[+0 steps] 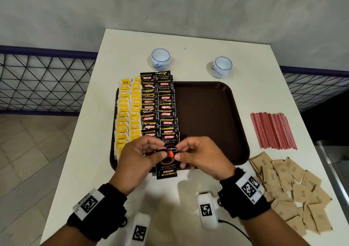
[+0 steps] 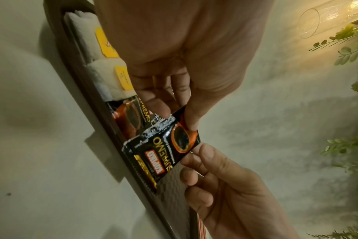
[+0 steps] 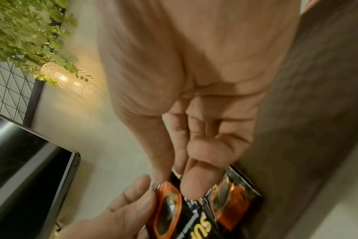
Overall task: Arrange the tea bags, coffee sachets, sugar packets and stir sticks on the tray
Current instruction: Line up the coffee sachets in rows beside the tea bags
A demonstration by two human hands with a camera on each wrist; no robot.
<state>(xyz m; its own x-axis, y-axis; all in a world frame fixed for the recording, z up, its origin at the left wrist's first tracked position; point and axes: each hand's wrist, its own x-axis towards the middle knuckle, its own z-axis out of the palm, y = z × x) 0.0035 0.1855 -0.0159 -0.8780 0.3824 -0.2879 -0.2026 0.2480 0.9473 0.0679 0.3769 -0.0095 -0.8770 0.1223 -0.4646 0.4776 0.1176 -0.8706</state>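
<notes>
Both hands hold one black coffee sachet by its far end, above the near rim of the brown tray. My left hand pinches its left corner and my right hand pinches the right corner. On the tray's left side lie two columns of yellow tea bags, with two columns of black coffee sachets beside them. Red stir sticks and brown sugar packets lie on the white table right of the tray.
Two small white cups stand behind the tray. The tray's right half is bare. Two white tagged devices lie near the table's front edge. A wire-mesh railing runs along the left.
</notes>
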